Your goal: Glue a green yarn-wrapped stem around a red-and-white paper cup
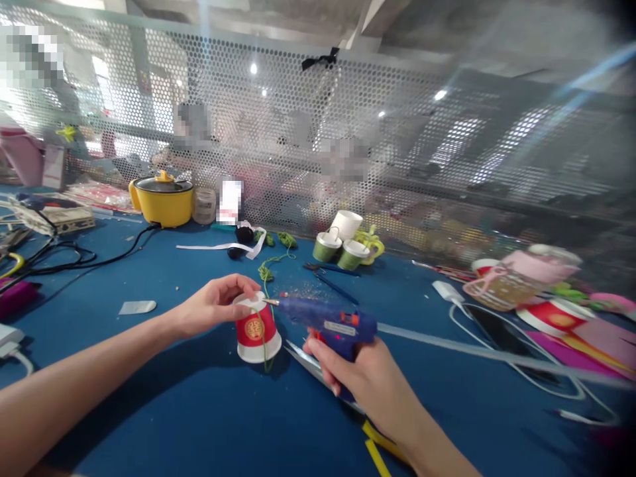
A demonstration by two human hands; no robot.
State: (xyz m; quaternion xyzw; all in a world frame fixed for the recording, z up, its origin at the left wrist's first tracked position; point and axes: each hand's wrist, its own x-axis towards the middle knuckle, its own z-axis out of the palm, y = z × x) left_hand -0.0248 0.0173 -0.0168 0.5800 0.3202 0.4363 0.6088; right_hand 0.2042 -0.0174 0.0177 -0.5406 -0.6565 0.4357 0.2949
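At frame centre the left hand (211, 306) pinches the top of an upturned red and white paper cup (256, 329) standing on the blue surface (199, 404). The right hand (358, 371) is clenched around a blue hot-glue gun (328, 321), its long axis lying level, nozzle pointing left and touching the cup's top rim. Bare surface lies open toward the lower left; scissors (305, 358) lie just beside the cup, and green paper cups (340, 250) stand well apart above.
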